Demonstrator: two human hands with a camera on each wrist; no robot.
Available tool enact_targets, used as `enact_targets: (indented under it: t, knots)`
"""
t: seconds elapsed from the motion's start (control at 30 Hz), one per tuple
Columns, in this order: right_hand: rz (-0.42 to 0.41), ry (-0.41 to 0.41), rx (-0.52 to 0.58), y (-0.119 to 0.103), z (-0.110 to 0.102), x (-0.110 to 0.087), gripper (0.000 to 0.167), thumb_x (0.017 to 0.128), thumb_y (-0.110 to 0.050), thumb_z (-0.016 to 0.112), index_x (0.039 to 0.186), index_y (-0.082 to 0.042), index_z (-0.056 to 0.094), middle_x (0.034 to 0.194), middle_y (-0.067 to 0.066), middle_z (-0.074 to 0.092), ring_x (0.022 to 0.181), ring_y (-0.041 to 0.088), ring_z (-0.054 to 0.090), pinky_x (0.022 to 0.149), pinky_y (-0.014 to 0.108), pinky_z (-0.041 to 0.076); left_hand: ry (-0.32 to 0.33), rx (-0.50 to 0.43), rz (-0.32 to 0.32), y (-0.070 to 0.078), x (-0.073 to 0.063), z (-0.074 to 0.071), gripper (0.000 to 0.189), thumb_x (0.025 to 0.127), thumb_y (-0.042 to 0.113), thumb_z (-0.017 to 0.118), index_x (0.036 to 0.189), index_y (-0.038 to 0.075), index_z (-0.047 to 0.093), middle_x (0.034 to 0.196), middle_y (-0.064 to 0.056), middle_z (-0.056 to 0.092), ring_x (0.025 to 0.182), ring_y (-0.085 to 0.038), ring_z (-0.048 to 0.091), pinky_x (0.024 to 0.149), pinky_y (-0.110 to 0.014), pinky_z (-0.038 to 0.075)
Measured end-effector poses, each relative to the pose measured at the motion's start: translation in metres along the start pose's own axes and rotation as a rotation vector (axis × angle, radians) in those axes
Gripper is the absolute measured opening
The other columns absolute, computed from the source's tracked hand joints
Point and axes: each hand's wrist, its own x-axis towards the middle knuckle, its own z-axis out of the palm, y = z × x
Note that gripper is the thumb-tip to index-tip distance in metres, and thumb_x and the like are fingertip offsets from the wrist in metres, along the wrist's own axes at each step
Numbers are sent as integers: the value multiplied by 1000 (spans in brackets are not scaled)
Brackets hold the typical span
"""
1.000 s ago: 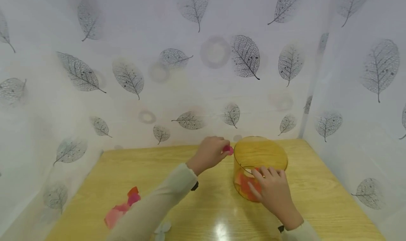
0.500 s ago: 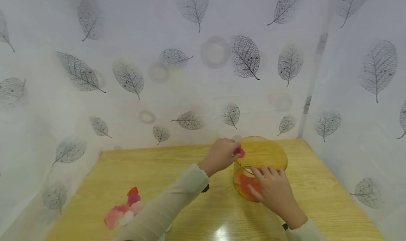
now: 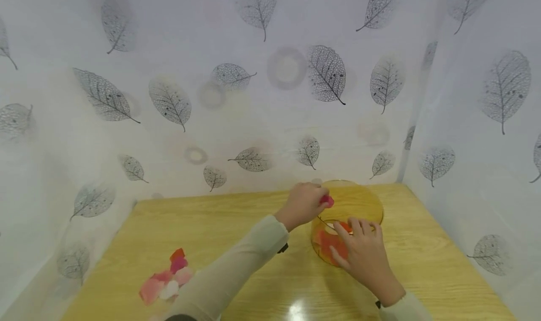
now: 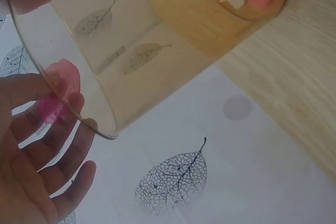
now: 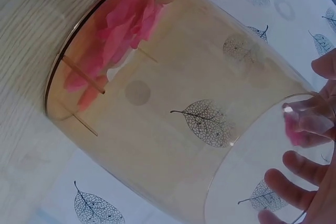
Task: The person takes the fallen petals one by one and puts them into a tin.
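Note:
A see-through amber cylindrical container point(image 3: 359, 201) stands on the table, its wide mouth upward. Red, pink and white petals point(image 5: 126, 30) lie in its bottom. At the left side of the mouth, my left hand point(image 3: 302, 203) pinches a pink petal point(image 4: 63, 77) between thumb and fingers, the fingertips right at the rim. My right hand point(image 3: 365, 253) holds the container on its near right side. Its fingers point(image 5: 296, 190) reach over the rim while the thumb lies lower along the outer wall.
A loose pile of pink, red and white petals point(image 3: 169, 283) lies on the wooden table point(image 3: 203, 232) at the left, partly behind my left sleeve point(image 3: 236, 269). Pale leaf-printed sheets point(image 3: 279, 105) enclose the back and sides.
My left hand has moved right with the pink petal, from beside the container to over its rim. More of the petal pile shows behind the sleeve. The right hand has stayed nearly still.

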Motion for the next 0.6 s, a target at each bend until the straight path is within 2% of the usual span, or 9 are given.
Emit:
enact_targets:
  t: [0.13, 0.2, 0.3, 0.37, 0.43, 0.53, 0.6]
  knots:
    - [2, 1, 0, -1, 0, 1, 63, 93, -56, 18, 104, -14, 64, 88, 13, 52, 77, 32, 51, 72, 51, 40, -78, 31, -25, 4, 9, 8, 16, 90, 36, 61, 89, 21, 65, 81, 9, 62, 75, -8, 53, 67, -22, 45]
    - [-2, -4, -1, -1, 0, 1, 61, 93, -56, 19, 104, -15, 64, 87, 12, 52, 76, 31, 51, 71, 51, 41, -106, 51, -35, 5, 12, 11, 16, 90, 38, 61, 91, 23, 64, 85, 9, 64, 79, -9, 54, 72, -25, 47]
    - [-14, -21, -4, -1, -1, 1, 46, 88, -50, 39, 106, -16, 64, 86, 11, 51, 75, 31, 51, 70, 52, 42, -114, 66, -41, 6, 11, 14, 16, 90, 39, 60, 94, 24, 64, 89, 9, 64, 84, -10, 55, 77, -27, 49]
    - [-17, -38, -9, -1, -1, 0, 42, 79, -46, 56, 107, -16, 64, 87, 11, 51, 75, 31, 52, 70, 52, 42, -89, 53, -37, 5, 9, 15, 15, 91, 38, 60, 94, 24, 63, 90, 8, 64, 85, -10, 56, 77, -26, 48]
    - [-18, -51, -16, 0, -1, 0, 48, 66, -42, 70, 107, -16, 64, 87, 11, 51, 76, 31, 52, 71, 52, 43, -43, 33, -29, 2, 5, 14, 13, 92, 35, 59, 94, 23, 63, 89, 7, 63, 82, -10, 56, 75, -26, 48]
    - [-16, -65, -34, 1, -3, 1, 57, 56, -40, 81, 106, -16, 64, 87, 9, 52, 76, 29, 53, 71, 52, 43, 40, 7, -22, -4, -4, 11, 10, 92, 31, 59, 92, 21, 62, 86, 6, 61, 77, -10, 56, 71, -24, 46]
    - [-16, -70, -40, 2, -4, 1, 58, 54, -38, 84, 104, -15, 63, 86, 9, 52, 76, 29, 54, 71, 52, 44, 83, -1, -22, -9, -12, 8, 9, 91, 28, 59, 90, 20, 62, 83, 6, 61, 74, -11, 57, 68, -24, 46]
